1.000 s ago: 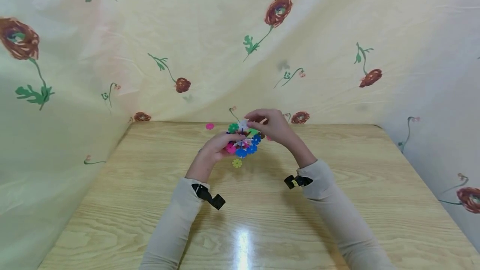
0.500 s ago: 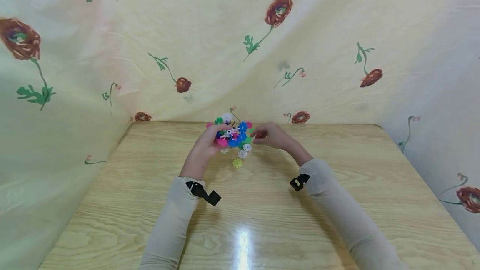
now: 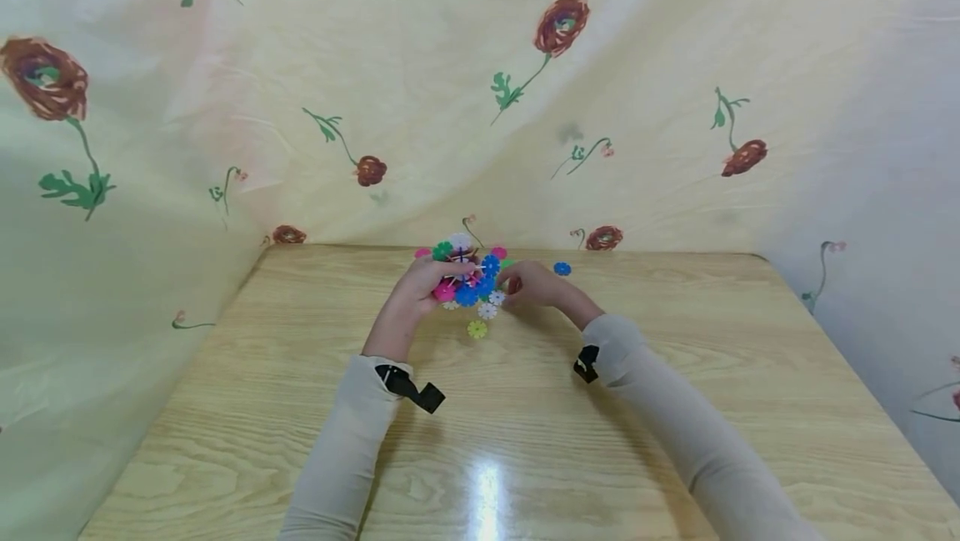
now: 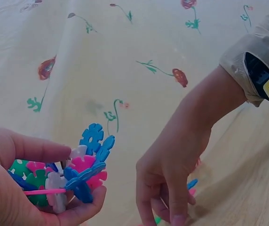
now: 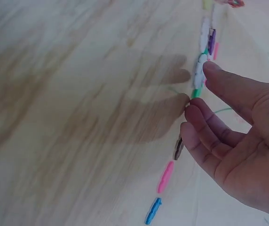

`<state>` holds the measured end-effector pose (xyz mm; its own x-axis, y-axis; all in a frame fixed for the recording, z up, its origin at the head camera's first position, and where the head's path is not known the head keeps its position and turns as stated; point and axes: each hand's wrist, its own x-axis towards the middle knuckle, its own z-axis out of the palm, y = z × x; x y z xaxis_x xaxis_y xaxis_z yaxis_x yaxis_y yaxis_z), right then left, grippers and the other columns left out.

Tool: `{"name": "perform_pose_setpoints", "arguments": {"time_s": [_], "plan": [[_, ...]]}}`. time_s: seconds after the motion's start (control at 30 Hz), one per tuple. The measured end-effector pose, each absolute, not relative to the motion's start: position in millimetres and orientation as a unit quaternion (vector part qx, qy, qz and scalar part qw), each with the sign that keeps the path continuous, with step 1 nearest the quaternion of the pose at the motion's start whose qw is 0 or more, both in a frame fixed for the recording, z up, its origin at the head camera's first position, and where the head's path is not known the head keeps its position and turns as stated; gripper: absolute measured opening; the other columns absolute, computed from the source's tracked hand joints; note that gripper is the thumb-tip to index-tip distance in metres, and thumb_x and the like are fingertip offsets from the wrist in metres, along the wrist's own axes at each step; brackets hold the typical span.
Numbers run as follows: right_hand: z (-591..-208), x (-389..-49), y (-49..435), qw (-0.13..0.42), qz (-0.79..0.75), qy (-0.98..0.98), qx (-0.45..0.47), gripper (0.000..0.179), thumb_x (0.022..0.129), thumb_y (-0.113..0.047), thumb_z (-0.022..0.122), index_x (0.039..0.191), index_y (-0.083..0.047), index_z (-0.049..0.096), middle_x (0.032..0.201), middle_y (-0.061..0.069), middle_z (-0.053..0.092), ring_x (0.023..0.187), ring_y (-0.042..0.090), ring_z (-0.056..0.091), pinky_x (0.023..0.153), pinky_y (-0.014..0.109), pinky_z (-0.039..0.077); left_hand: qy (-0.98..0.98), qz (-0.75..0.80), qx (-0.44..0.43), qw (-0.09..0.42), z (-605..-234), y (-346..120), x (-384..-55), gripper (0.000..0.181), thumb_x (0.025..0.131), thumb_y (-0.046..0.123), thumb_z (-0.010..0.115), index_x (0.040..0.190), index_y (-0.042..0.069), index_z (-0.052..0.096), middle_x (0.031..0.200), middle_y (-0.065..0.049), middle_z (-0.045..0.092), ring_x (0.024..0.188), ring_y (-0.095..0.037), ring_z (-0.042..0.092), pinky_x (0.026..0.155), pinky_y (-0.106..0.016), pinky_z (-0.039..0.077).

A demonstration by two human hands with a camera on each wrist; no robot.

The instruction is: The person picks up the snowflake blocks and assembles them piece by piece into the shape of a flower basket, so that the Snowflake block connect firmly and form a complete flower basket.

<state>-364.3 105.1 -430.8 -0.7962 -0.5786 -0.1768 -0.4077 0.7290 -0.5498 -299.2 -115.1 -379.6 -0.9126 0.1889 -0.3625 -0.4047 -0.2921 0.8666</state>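
Observation:
My left hand holds a cluster of interlocked flower-shaped plastic discs in blue, pink, green and white. In the left wrist view the thumb and fingers grip the cluster from both sides. Just right of it, my right hand reaches down to the tabletop among loose discs. Seen from the right wrist, the fingertips of the right hand touch down by a white disc and a green one. The thumb is apart from the bent fingers, and no disc shows gripped between them.
Loose discs lie on the wooden table: a yellow one nearest me, a white one, a blue one at the right. Pink and brown discs lie near the right fingers. A flowered cloth hangs behind.
The right hand has come away from a white disc at the cluster's top and dropped to the tabletop. The left hand has shifted slightly left with the cluster.

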Motion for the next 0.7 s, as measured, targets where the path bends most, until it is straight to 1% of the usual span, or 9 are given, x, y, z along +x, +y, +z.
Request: {"name": "perform_pose_setpoints", "arguments": {"time_s": [0.1, 0.33, 0.4, 0.47, 0.57, 0.6, 0.7], "plan": [[-431.8, -364.9, 101.4, 0.167, -0.236, 0.920, -0.266, 0.025, 0.091, -0.015, 0.077, 0.115, -0.010, 0.073, 0.100, 0.010, 0.069, 0.088, 0.022, 0.061, 0.079, 0.033, 0.055, 0.566, 0.798, -0.083, 0.190, -379.3, -115.8, -298.2, 0.054, 0.096, -0.001, 0.064, 0.148, 0.001, 0.047, 0.150, -0.016, 0.051, 0.134, -0.027, 0.054, 0.116, -0.040, 0.042], [-431.2, -361.9, 101.1, 0.164, -0.257, 0.914, -0.267, 0.022, 0.084, -0.010, 0.084, 0.099, -0.006, 0.069, 0.095, 0.011, 0.067, 0.085, 0.023, 0.058, 0.077, 0.033, 0.053, 0.581, 0.787, -0.070, 0.196, -379.8, -116.6, -297.3, 0.053, 0.096, 0.003, 0.066, 0.146, 0.003, 0.049, 0.138, -0.012, 0.058, 0.114, -0.021, 0.062, 0.114, -0.042, 0.045], [-431.2, -360.3, 103.6, 0.167, -0.271, 0.910, -0.266, 0.022, 0.083, -0.008, 0.084, 0.097, -0.005, 0.068, 0.093, 0.010, 0.066, 0.084, 0.023, 0.057, 0.076, 0.032, 0.052, 0.593, 0.779, -0.067, 0.193, -380.2, -115.8, -297.1, 0.052, 0.096, 0.005, 0.067, 0.145, 0.003, 0.050, 0.131, -0.011, 0.061, 0.108, -0.018, 0.064, 0.109, -0.039, 0.050], [-431.4, -358.9, 107.1, 0.169, -0.287, 0.905, -0.265, 0.020, 0.083, -0.006, 0.084, 0.095, -0.005, 0.068, 0.091, 0.009, 0.065, 0.083, 0.022, 0.056, 0.074, 0.030, 0.051, 0.601, 0.774, -0.069, 0.185, -380.9, -114.4, -296.8, 0.050, 0.095, 0.006, 0.068, 0.143, 0.002, 0.052, 0.124, -0.009, 0.064, 0.102, -0.016, 0.065, 0.100, -0.033, 0.056], [-431.9, -356.2, 113.3, 0.171, -0.317, 0.896, -0.259, 0.016, 0.084, -0.003, 0.081, 0.094, -0.004, 0.068, 0.089, 0.009, 0.064, 0.082, 0.020, 0.056, 0.072, 0.028, 0.049, 0.611, 0.769, -0.070, 0.175, -383.5, -111.2, -297.2, 0.048, 0.094, 0.007, 0.070, 0.139, 0.001, 0.055, 0.116, -0.007, 0.066, 0.096, -0.014, 0.067, 0.088, -0.027, 0.059], [-431.6, -354.9, 115.5, 0.171, -0.330, 0.892, -0.256, 0.015, 0.085, -0.002, 0.080, 0.095, -0.003, 0.068, 0.089, 0.009, 0.064, 0.081, 0.020, 0.056, 0.071, 0.028, 0.049, 0.613, 0.768, -0.069, 0.171, -384.7, -109.8, -297.4, 0.047, 0.094, 0.007, 0.071, 0.138, 0.000, 0.056, 0.114, -0.007, 0.066, 0.095, -0.015, 0.067, 0.088, -0.028, 0.059], [-429.8, -350.5, 121.5, 0.155, -0.367, 0.885, -0.242, 0.013, 0.088, -0.003, 0.077, 0.098, -0.003, 0.069, 0.090, 0.008, 0.064, 0.082, 0.018, 0.056, 0.072, 0.028, 0.049, 0.620, 0.765, -0.065, 0.160, -388.3, -105.2, -298.4, 0.047, 0.093, 0.007, 0.073, 0.136, -0.001, 0.058, 0.114, -0.008, 0.066, 0.099, -0.017, 0.066, 0.096, -0.034, 0.057]]}}
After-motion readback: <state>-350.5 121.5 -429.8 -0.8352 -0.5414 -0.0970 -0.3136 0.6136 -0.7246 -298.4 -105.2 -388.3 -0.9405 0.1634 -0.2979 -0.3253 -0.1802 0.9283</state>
